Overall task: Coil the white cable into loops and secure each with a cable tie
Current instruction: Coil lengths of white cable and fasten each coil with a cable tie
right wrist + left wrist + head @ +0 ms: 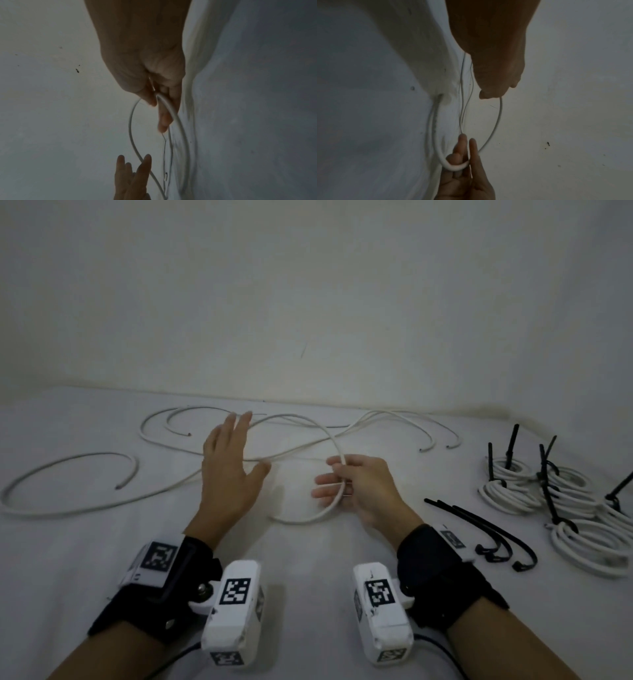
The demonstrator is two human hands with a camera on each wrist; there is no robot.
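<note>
My right hand (330, 478) pinches a white cable (327, 510) between thumb and fingers, and a single loop of it hangs down to the table. In the right wrist view the right hand (154, 88) grips the cable (131, 135) where two strands meet. My left hand (238, 455) hovers over the loose cable with straight, spread fingers, its thumb beside a strand. The left wrist view shows the left hand (494, 75) touching the cable (498, 121) at the thumb tip without curling round it, and the right hand (464, 155) holding the loop's bend.
Several more loose white cables (102, 498) sprawl across the white table (308, 549) to the left and back. Black cable ties (486, 525) lie right of my right wrist. Coiled, tied bundles (568, 508) sit at the far right. A wall stands close behind.
</note>
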